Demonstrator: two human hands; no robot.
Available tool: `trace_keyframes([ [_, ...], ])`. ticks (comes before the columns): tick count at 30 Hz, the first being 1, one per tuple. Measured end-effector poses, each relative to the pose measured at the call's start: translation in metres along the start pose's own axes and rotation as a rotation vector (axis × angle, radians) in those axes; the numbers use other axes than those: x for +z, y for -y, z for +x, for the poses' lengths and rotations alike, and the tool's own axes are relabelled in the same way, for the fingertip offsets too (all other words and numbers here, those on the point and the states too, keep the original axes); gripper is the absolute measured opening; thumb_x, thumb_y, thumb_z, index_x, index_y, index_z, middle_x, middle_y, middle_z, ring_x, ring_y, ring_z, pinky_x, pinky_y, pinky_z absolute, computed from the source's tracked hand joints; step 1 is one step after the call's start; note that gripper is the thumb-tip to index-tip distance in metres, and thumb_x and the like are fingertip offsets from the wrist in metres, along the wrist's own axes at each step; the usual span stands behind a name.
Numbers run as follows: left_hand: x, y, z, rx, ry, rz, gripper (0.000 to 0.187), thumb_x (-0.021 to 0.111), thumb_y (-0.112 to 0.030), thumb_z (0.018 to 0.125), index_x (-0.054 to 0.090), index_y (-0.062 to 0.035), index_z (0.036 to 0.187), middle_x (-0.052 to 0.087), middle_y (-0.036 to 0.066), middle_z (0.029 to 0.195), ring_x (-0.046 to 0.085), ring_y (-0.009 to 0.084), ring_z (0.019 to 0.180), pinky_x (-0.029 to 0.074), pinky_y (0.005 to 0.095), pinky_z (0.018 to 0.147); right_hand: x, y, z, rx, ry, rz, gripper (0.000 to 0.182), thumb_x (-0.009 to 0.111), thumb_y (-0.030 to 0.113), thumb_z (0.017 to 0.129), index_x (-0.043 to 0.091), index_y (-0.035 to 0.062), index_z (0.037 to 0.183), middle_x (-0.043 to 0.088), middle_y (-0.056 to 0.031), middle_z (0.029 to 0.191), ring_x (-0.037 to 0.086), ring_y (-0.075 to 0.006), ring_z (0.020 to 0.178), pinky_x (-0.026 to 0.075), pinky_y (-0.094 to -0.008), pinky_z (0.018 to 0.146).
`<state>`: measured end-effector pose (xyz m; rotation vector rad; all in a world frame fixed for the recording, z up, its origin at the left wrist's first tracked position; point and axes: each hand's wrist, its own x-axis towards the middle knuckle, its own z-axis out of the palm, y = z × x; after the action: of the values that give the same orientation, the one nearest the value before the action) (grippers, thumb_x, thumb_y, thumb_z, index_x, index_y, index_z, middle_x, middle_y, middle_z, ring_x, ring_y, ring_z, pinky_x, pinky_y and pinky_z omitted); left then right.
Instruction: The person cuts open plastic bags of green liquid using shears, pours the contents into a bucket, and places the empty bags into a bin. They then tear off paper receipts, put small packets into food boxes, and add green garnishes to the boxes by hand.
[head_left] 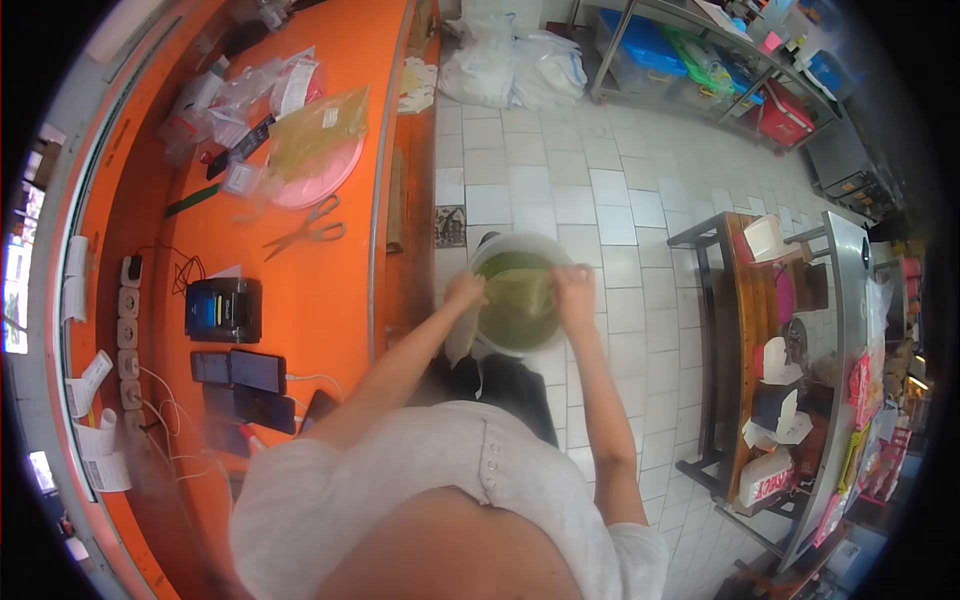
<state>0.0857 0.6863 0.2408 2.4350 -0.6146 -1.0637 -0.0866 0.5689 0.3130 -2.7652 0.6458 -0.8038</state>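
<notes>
A round whitish bucket point(527, 352) stands on the floor in front of me, with green contents point(510, 325) inside. Over its mouth I hold a thin, see-through plastic bag point(528, 283), stretched between both hands and tinted green. My left hand point(465, 292) is closed on the bag's left side, at the bucket's left rim. Below that hand hangs a pale, limp piece point(460, 338) that looks like plastic. My right hand point(574, 290), fingers pinched together, grips the opposite edge by the right rim.
On my left, an orange counter point(310, 265) carries scissors point(308, 228), a pink plate point(335, 178) under a bag of yellowish stuff, a black printer point(223, 308) and several phones point(258, 371). A wooden table point(745, 320) with open boxes stands right. White sacks point(510, 68) lie ahead.
</notes>
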Motion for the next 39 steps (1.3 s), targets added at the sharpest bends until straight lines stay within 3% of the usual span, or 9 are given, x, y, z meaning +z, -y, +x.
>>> trace_keyframes([
  [4, -0.001, 0.002, 0.008, 0.027, -0.027, -0.071, 0.046, 0.042, -0.039, 0.085, 0.062, -0.0005, 0.069, 0.063, 0.011, 0.064, 0.063, 0.0254, 0.069, 0.046, 0.0366, 0.068, -0.03, 0.012, 0.03, 0.057, 0.1, -0.065, 0.007, 0.057, 0.017, 0.076, 0.057, 0.0105, 0.076, 0.054, -0.0063, 0.064, 0.055, -0.0238, 0.065, 0.043, -0.0364, 0.07],
  [7, -0.01, -0.007, 0.006, 0.028, -0.048, -0.12, 0.05, 0.043, -0.04, 0.084, 0.06, -0.0014, 0.058, 0.063, 0.01, 0.061, 0.062, 0.0242, 0.072, 0.047, 0.0356, 0.067, -0.036, 0.005, 0.045, 0.202, 0.383, -0.052, 0.027, 0.067, 0.007, 0.059, 0.055, 0.0119, 0.083, 0.058, -0.0067, 0.073, 0.057, -0.0265, 0.071, 0.045, -0.0361, 0.066],
  [10, 0.0, 0.007, 0.021, 0.022, -0.03, -0.137, 0.048, 0.042, -0.042, 0.085, 0.061, 0.0014, 0.076, 0.064, 0.01, 0.065, 0.062, 0.0259, 0.075, 0.047, 0.0368, 0.067, -0.036, -0.003, 0.05, 0.08, 0.452, -0.047, 0.036, 0.073, 0.01, 0.053, 0.056, 0.0135, 0.084, 0.059, -0.0074, 0.073, 0.058, -0.0295, 0.068, 0.046, -0.0383, 0.058],
  [13, -0.003, -0.003, 0.026, -0.021, -0.15, -0.068, 0.049, 0.043, -0.045, 0.084, 0.053, -0.0011, 0.105, 0.064, 0.013, 0.079, 0.061, 0.0288, 0.077, 0.046, 0.0393, 0.067, -0.035, -0.012, 0.066, 0.006, 0.357, -0.073, 0.02, 0.054, 0.029, 0.079, 0.061, 0.0109, 0.075, 0.057, -0.0145, 0.058, 0.058, -0.0307, 0.058, 0.044, -0.0401, 0.05],
  [15, -0.003, -0.006, 0.008, 0.301, -0.281, -0.189, 0.057, 0.044, -0.048, 0.082, 0.037, -0.0092, 0.123, 0.06, 0.014, 0.096, 0.059, 0.031, 0.085, 0.045, 0.0406, 0.07, -0.033, -0.015, 0.069, 0.095, 0.394, -0.112, 0.023, 0.055, 0.031, 0.079, 0.062, 0.0102, 0.075, 0.057, -0.0149, 0.059, 0.058, -0.0316, 0.06, 0.045, -0.0406, 0.053],
  [18, -0.019, -0.01, -0.027, 0.64, -0.225, 0.092, 0.048, 0.045, -0.047, 0.083, 0.046, -0.0139, 0.118, 0.059, 0.012, 0.1, 0.057, 0.0299, 0.09, 0.045, 0.0396, 0.073, -0.017, -0.021, 0.068, 0.169, 0.433, -0.054, 0.025, 0.055, 0.033, 0.079, 0.064, 0.0098, 0.075, 0.058, -0.0152, 0.062, 0.058, -0.032, 0.063, 0.046, -0.0408, 0.056],
  [27, -0.005, -0.001, -0.01, 0.545, -0.164, -0.105, 0.04, 0.043, -0.044, 0.084, 0.062, -0.0095, 0.086, 0.061, 0.01, 0.085, 0.058, 0.0297, 0.079, 0.044, 0.038, 0.066, -0.037, -0.002, 0.068, 0.439, 0.462, 0.374, 0.028, 0.063, 0.033, 0.074, 0.062, 0.0081, 0.086, 0.06, -0.0143, 0.064, 0.059, -0.0318, 0.068, 0.047, -0.0392, 0.063],
  [32, -0.006, 0.003, -0.011, 0.439, -0.118, -0.096, 0.041, 0.048, -0.049, 0.08, 0.061, -0.0113, 0.09, 0.061, 0.012, 0.08, 0.058, 0.0306, 0.078, 0.043, 0.0399, 0.065, -0.032, -0.028, 0.03, 0.203, 0.27, 0.264, 0.027, 0.069, 0.025, 0.069, 0.061, 0.0036, 0.083, 0.061, -0.0155, 0.071, 0.059, -0.033, 0.069, 0.047, -0.0403, 0.063],
  [39, 0.002, 0.017, -0.002, 0.641, -0.176, 0.028, 0.049, 0.07, -0.034, 0.065, 0.049, -0.0135, 0.105, 0.059, 0.013, 0.091, 0.056, 0.033, 0.085, 0.044, 0.0405, 0.069, -0.062, -0.026, 0.044, 0.334, 0.392, 0.11, 0.017, 0.062, 0.018, 0.074, 0.063, 0.0011, 0.076, 0.058, -0.022, 0.077, 0.056, -0.036, 0.07, 0.044, -0.0415, 0.061],
])
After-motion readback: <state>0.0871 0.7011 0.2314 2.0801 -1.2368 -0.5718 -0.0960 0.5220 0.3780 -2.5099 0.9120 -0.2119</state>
